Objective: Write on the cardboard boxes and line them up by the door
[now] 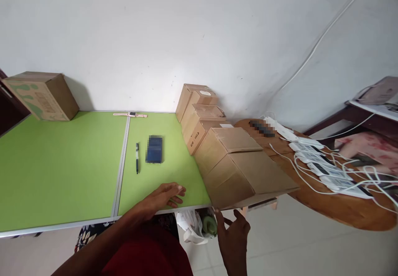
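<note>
My left hand is over the front edge of the green table, fingers loosely spread with nothing in them. Below the near bottom edge of a large brown cardboard box is my right hand. Its thumb and fingers are apart, with their tips close to that edge; whether they touch it I cannot tell. A flap sticks out from the box toward the right. On the table beyond my left hand lie a dark blue notebook-like item, partly blurred, and a pen.
Smaller cardboard boxes line the table's right edge behind the large one. Another box stands far left. A ruler-like strip lies by the wall. White cables and power strips cover part of a wooden table.
</note>
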Action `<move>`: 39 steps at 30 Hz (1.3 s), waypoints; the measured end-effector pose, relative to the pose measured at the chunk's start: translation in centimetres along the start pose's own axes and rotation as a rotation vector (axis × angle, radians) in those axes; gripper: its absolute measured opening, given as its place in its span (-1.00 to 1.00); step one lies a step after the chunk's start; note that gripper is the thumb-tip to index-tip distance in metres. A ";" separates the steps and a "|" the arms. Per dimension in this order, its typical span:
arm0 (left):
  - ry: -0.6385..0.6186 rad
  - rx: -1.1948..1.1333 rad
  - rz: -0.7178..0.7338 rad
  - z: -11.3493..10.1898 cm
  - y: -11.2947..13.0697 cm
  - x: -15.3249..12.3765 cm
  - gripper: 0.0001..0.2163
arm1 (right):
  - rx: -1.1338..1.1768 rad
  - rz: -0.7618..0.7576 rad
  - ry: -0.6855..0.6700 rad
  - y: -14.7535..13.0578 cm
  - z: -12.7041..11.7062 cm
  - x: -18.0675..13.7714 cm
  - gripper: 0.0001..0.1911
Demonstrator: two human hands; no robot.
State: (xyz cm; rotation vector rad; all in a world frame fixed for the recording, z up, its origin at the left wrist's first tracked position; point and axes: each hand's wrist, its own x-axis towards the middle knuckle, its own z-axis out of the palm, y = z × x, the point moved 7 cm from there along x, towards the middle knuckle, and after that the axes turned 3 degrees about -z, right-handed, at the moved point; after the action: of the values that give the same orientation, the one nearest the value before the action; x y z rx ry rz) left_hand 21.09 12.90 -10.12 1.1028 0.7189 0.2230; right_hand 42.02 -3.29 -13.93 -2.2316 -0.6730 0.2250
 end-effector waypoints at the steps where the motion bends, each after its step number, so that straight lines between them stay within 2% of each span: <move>1: 0.016 -0.013 0.001 -0.6 -0.5 -0.5 -0.29 | 0.016 0.026 -0.018 0.3 -0.1 -0.1 -0.07; 3: 0.046 -0.036 0.016 -1.9 -1.3 -1.3 -0.33 | 0.014 0.037 -0.015 0.6 -0.6 -0.2 -0.11; 5: 0.071 -0.058 0.044 -3.0 -1.8 -2.2 -0.37 | -0.057 0.020 -0.002 0.8 -1.1 -0.5 -0.29; 7: 0.099 -0.081 0.081 -4.4 -2.0 -3.4 -0.42 | -0.175 -0.006 -0.114 0.9 -0.4 -1.1 -0.49; 8: 0.121 -0.091 0.104 -5.2 -1.9 -4.1 -0.43 | -0.220 -0.043 -0.194 0.6 0.5 -1.5 -0.53; 10: 0.192 -0.103 0.159 -7.4 -1.3 -5.5 -0.44 | -0.221 -0.191 -0.337 -1.6 2.9 -2.4 -0.51; 12: 0.314 -0.097 0.229 -10.9 -0.3 -7.0 -0.43 | -0.105 -0.410 -0.401 -6.0 5.7 -3.5 -0.49; 15: 0.609 -0.045 0.343 -18.8 1.3 -9.7 -0.48 | 0.135 -0.711 -0.585 -14.6 11.7 -6.4 -0.52; 17: 0.871 0.005 0.403 -25.2 1.7 -12.2 -0.57 | 0.263 -0.850 -0.778 -19.9 16.5 -9.5 -0.56; 19: 1.142 0.036 0.428 -31.3 1.4 -14.9 -0.66 | 0.342 -0.968 -0.915 -23.9 21.0 -12.8 -0.64; 21: 1.359 0.047 0.428 -36.6 0.7 -17.0 -0.67 | 0.414 -1.106 -0.891 -26.9 24.6 -15.5 -0.77; 24: 1.560 0.060 0.440 -43.0 0.1 -18.5 -0.65 | 0.488 -1.241 -0.747 -30.2 29.5 -17.6 -0.86; 27: 1.677 0.073 0.474 -48.5 0.5 -18.8 -0.65 | 0.473 -1.250 -0.701 -33.7 35.0 -17.9 -0.87; 30: 1.747 0.093 0.510 -53.5 1.5 -18.4 -0.65 | 0.424 -1.202 -0.681 -37.9 41.1 -16.5 -0.83; 35: 1.791 0.180 0.534 -60.7 3.3 -16.9 -0.63 | 0.345 -1.110 -0.657 -45.1 51.5 -13.0 -0.37; 39: 1.766 0.289 0.520 -65.6 5.3 -15.4 -0.56 | 0.286 -1.086 -0.720 -49.9 57.7 -11.5 -0.14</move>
State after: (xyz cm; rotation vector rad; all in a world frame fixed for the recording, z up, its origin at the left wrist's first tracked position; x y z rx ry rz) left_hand -30.93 55.75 -15.72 1.1604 2.0202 1.7022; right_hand -8.29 55.05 -17.35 -1.2139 -1.9632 0.5148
